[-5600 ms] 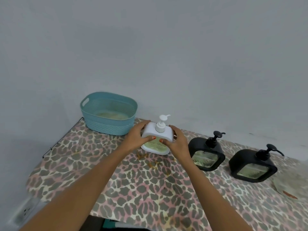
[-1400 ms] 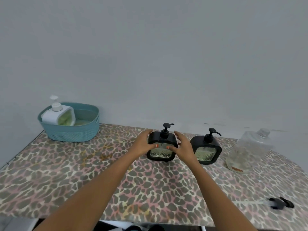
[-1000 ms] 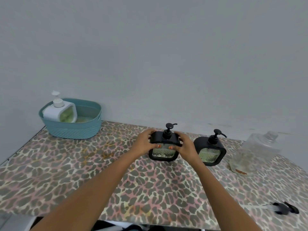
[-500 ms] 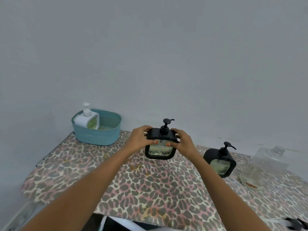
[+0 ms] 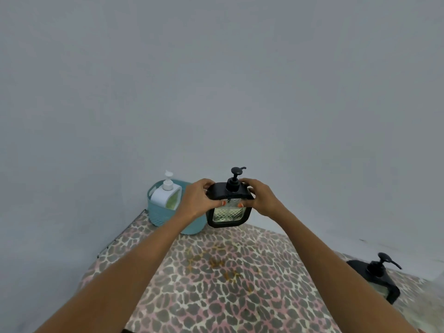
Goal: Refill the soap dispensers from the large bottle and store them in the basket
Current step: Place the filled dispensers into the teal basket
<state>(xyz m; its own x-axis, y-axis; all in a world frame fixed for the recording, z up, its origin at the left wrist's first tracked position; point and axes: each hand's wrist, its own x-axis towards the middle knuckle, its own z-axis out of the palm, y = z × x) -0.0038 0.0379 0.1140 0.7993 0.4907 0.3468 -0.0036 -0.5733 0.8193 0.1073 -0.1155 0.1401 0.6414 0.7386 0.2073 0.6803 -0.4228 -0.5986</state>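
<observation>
A black soap dispenser (image 5: 228, 212) with a clear patterned window hangs upright in the air, just right of the teal basket (image 5: 157, 216). My left hand (image 5: 195, 200) grips its left shoulder and my right hand (image 5: 260, 198) grips its right shoulder, thumbs on the front. A white soap dispenser (image 5: 166, 195) stands inside the basket at the table's far left corner. A second black dispenser (image 5: 376, 276) stands on the table at the right, partly hidden behind my right forearm.
The table carries a leopard-print cloth (image 5: 216, 296) with yellowish spill marks (image 5: 216, 261) in the middle. A plain grey wall runs close behind the basket. The table's left edge (image 5: 120, 233) lies just beside the basket.
Both hands took hold of the black dispenser, lifted it off the table and carried it left toward the basket. The large clear bottle has left the view as my head turned left.
</observation>
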